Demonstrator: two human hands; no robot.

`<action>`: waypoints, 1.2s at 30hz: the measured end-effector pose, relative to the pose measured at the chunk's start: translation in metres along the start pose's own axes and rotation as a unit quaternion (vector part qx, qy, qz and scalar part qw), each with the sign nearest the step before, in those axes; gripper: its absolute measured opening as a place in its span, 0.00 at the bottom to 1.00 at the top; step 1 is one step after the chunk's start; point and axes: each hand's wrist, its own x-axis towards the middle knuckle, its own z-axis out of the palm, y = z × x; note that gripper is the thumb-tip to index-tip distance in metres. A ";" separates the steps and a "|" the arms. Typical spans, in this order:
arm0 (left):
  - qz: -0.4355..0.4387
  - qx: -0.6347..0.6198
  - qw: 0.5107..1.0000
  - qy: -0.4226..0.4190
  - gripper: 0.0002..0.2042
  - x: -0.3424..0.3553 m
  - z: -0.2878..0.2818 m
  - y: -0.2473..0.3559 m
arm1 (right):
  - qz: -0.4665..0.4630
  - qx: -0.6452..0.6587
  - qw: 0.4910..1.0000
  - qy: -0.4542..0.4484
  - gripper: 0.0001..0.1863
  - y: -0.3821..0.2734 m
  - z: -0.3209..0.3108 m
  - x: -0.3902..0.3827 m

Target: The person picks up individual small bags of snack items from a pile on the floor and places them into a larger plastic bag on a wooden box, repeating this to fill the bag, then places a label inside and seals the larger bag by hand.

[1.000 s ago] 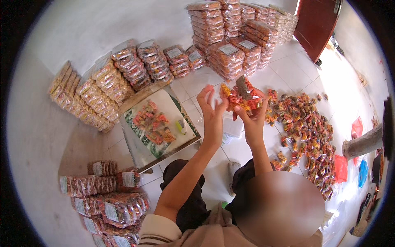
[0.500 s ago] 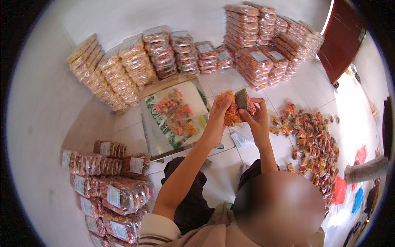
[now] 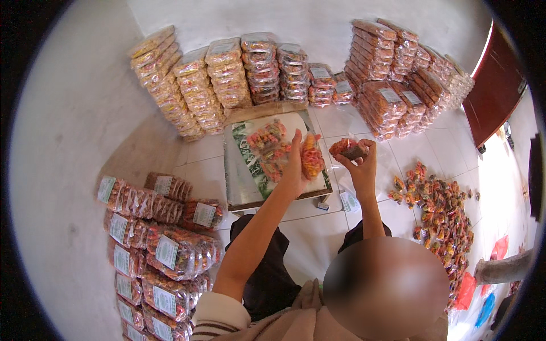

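Observation:
My left hand [image 3: 294,165] holds a small clear bag of orange-red snacks [image 3: 311,154] over the low board [image 3: 239,182], its thumb raised beside the bag. My right hand [image 3: 362,162] pinches another small bag [image 3: 346,148], with red snacks and a grey-brown side, a short way to the right. On the board's pale, green-patterned surface lie several bagged snack bundles [image 3: 267,133]. Some loose clear plastic [image 3: 381,170] and a white label sheet [image 3: 349,200] are on the floor beyond my right wrist.
Tall stacks of bagged snacks [image 3: 224,74] line the back wall, with more stacked packs [image 3: 165,250] at the left. A heap of small bags [image 3: 438,221] spreads at the right, near red plastic bags [image 3: 466,290], a grey cylindrical post [image 3: 500,267] and a dark red door [image 3: 489,85].
The bags held together half a second ago are now apart, one in each hand. My left hand has lowered over the board. The view has turned, so the surroundings sit further right.

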 end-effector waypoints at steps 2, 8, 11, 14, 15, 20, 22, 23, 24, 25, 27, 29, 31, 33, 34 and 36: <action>-0.018 -0.042 0.999 -0.022 0.25 0.001 -0.008 0.002 | -0.018 0.069 0.997 0.000 0.23 -0.005 0.007 -0.002; -0.022 -0.058 0.998 -0.016 0.24 -0.003 -0.005 0.000 | 0.039 0.156 0.986 -0.045 0.22 -0.020 0.010 -0.002; 0.019 -0.007 0.998 0.060 0.25 -0.005 0.015 -0.012 | 0.066 0.162 0.983 -0.057 0.19 -0.030 0.006 -0.004; 0.008 -0.034 0.998 0.056 0.25 -0.007 0.010 -0.015 | 0.060 0.103 0.992 -0.033 0.17 -0.025 0.008 -0.007; 0.001 -0.035 0.998 0.061 0.25 -0.006 0.007 -0.017 | 0.039 0.114 0.993 -0.019 0.16 -0.022 0.008 -0.008; 0.006 -0.054 0.995 0.087 0.24 -0.001 0.007 -0.025 | -0.033 0.069 0.996 0.036 0.18 -0.016 0.011 -0.013; -0.028 -0.080 0.995 -0.052 0.24 0.001 -0.014 -0.023 | -0.051 -0.008 0.999 0.008 0.21 -0.025 0.019 -0.018; -0.048 -0.095 0.986 -0.125 0.24 -0.001 -0.009 -0.020 | -0.062 -0.052 0.997 -0.003 0.22 -0.029 0.019 -0.019; -0.037 -0.082 0.993 -0.079 0.24 -0.002 0.000 -0.023 | -0.059 -0.048 0.997 -0.012 0.23 -0.028 0.019 -0.020; -0.026 -0.069 0.997 -0.032 0.24 -0.003 0.010 -0.028 | -0.055 -0.043 0.997 -0.020 0.24 -0.027 0.019 -0.021; -0.012 -0.045 0.998 0.037 0.25 -0.017 0.026 -0.021 | -0.061 0.047 0.996 -0.036 0.21 -0.032 0.031 -0.028; -0.015 -0.033 0.997 0.069 0.27 -0.025 0.030 -0.017 | -0.062 0.037 0.995 -0.075 0.20 -0.036 0.035 -0.032; 0.010 -0.030 0.999 0.032 0.27 -0.020 0.018 -0.017 | -0.049 0.043 0.992 -0.110 0.17 -0.043 0.037 -0.033; 0.013 -0.026 1.000 0.005 0.26 -0.015 0.004 -0.013 | -0.031 0.063 0.994 -0.083 0.16 -0.046 0.041 -0.037; 0.005 -0.026 1.000 -0.004 0.25 -0.013 -0.005 -0.010 | -0.022 0.074 0.995 -0.069 0.16 -0.047 0.043 -0.039; 0.016 -0.032 0.999 -0.012 0.23 -0.006 -0.016 -0.009 | 0.062 0.223 0.973 0.009 0.15 -0.042 0.046 -0.036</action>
